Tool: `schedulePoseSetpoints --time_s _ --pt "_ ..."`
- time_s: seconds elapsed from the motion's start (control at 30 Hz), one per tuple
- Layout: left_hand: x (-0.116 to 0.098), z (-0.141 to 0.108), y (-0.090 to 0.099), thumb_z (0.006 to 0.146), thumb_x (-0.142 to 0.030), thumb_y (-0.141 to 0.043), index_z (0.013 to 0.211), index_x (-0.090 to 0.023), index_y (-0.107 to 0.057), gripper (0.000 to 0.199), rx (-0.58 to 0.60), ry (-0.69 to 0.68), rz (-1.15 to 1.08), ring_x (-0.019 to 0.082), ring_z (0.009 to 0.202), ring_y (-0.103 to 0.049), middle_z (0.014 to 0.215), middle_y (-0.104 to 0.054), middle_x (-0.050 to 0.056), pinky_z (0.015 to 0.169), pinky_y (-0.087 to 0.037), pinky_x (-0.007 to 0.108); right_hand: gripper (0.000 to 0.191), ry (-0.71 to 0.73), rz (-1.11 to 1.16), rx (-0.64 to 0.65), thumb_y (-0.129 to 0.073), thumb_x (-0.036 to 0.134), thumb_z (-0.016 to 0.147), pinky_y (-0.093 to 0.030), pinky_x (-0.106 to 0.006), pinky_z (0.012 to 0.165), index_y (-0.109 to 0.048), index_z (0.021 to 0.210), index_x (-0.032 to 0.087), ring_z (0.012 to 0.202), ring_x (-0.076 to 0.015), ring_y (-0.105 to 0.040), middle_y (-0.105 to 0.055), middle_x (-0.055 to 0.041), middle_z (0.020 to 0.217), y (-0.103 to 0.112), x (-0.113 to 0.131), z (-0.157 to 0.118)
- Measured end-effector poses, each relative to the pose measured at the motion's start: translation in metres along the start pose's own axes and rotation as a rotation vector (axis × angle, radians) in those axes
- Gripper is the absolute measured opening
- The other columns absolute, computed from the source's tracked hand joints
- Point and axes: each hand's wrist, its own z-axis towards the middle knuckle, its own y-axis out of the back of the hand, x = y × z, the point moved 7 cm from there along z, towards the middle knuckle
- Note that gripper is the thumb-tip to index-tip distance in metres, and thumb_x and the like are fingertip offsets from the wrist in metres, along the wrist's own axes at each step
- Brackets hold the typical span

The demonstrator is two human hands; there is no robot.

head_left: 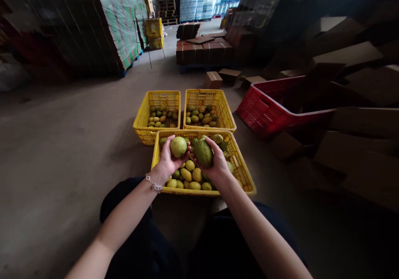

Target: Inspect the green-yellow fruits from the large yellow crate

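My left hand (168, 160) is closed around a round yellow-green fruit (178, 146). In my right hand (218, 161) sits a larger, darker green fruit with a lumpy skin (203, 152). Both hands are over the near yellow crate (202, 192), side by side. Inside that crate lie many yellow and green fruits (186, 174), partly hidden by my hands. I cannot tell the exact kind of fruit.
Behind stand two more yellow crates, the left one (141, 134) and the right one (229, 121), each holding similar fruits. A red crate (260, 114) is at the right, among cardboard boxes (355, 146). Farther back are stacked flattened boxes (202, 52) and a wrapped pallet (123, 25).
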Motion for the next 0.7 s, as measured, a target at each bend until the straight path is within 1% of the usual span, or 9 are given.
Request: schedulePoseSetpoints --time_s 0.1,0.2,0.33,0.43,0.5,0.57,0.63,0.7 --pt "0.001 -0.001 0.000 0.092 -0.035 -0.049 0.114 -0.008 -0.065 0.038 -0.002 0.010 0.059 0.018 0.057 -0.066 0.071 -0.069 0.010 0.052 -0.056 0.026 0.029 -0.025 0.009 -0.012 -0.052 0.038 0.093 -0.052 -0.026 0.040 -0.064 0.077 0.017 0.042 -0.0162 -0.061 -0.068 -0.0029 0.055 0.003 -0.003 0.003" --pt "0.004 -0.001 -0.002 0.094 -0.029 -0.045 0.118 -0.008 -0.063 0.036 0.001 0.024 0.064 0.019 0.058 -0.067 0.071 -0.069 0.009 0.054 -0.057 0.028 0.023 -0.020 0.062 -0.045 -0.054 0.034 0.092 -0.054 -0.026 0.045 -0.064 0.079 0.018 0.044 -0.0151 -0.062 -0.067 -0.0001 0.054 0.004 -0.004 0.004" --pt "0.007 0.001 0.000 0.097 -0.025 -0.041 0.121 -0.010 -0.060 0.035 -0.051 0.033 0.013 0.019 0.061 -0.068 0.074 -0.070 0.009 0.056 -0.058 0.027 0.020 -0.001 0.109 -0.045 -0.053 0.030 0.092 -0.057 -0.028 0.052 -0.064 0.079 0.019 0.045 -0.0146 -0.061 -0.065 0.0015 0.052 0.003 -0.002 0.003" --pt "0.007 0.003 0.003 0.097 -0.027 -0.039 0.120 -0.010 -0.060 0.035 -0.088 0.031 -0.003 0.019 0.066 -0.069 0.076 -0.070 0.009 0.059 -0.059 0.027 0.023 -0.034 0.098 -0.071 -0.049 0.029 0.092 -0.058 -0.031 0.056 -0.064 0.078 0.019 0.049 -0.0169 -0.063 -0.066 -0.0006 0.053 0.005 -0.003 0.005" --pt "0.006 0.003 0.001 0.096 -0.033 -0.043 0.112 -0.009 -0.063 0.034 -0.063 0.025 -0.017 0.019 0.068 -0.069 0.076 -0.068 0.009 0.063 -0.060 0.029 0.028 -0.068 0.086 -0.072 -0.044 0.029 0.094 -0.059 -0.034 0.059 -0.063 0.077 0.019 0.054 -0.0196 -0.066 -0.067 -0.0029 0.054 0.006 -0.006 0.006" --pt "0.003 0.002 -0.002 0.093 -0.037 -0.052 0.101 -0.011 -0.064 0.030 -0.023 -0.002 -0.036 0.019 0.069 -0.069 0.075 -0.068 0.008 0.065 -0.061 0.029 0.032 -0.082 0.080 -0.060 -0.041 0.031 0.095 -0.060 -0.035 0.061 -0.063 0.076 0.019 0.058 -0.0210 -0.068 -0.066 -0.0037 0.054 0.006 -0.008 0.007" --pt "-0.002 0.000 -0.004 0.087 -0.032 -0.063 0.093 -0.013 -0.063 0.020 -0.003 -0.064 -0.057 0.018 0.070 -0.069 0.077 -0.068 0.007 0.065 -0.061 0.029 0.030 -0.048 0.085 -0.050 -0.045 0.034 0.095 -0.060 -0.034 0.060 -0.063 0.077 0.020 0.056 -0.0197 -0.067 -0.066 -0.0023 0.055 0.005 -0.006 0.007" --pt "-0.007 -0.001 -0.004 0.083 -0.025 -0.069 0.089 -0.015 -0.062 0.013 -0.006 -0.127 -0.068 0.017 0.070 -0.068 0.078 -0.068 0.005 0.066 -0.061 0.028 0.019 0.007 0.088 -0.049 -0.056 0.034 0.091 -0.060 -0.031 0.057 -0.063 0.079 0.021 0.051 -0.0161 -0.063 -0.066 0.0009 0.056 0.005 -0.002 0.005"
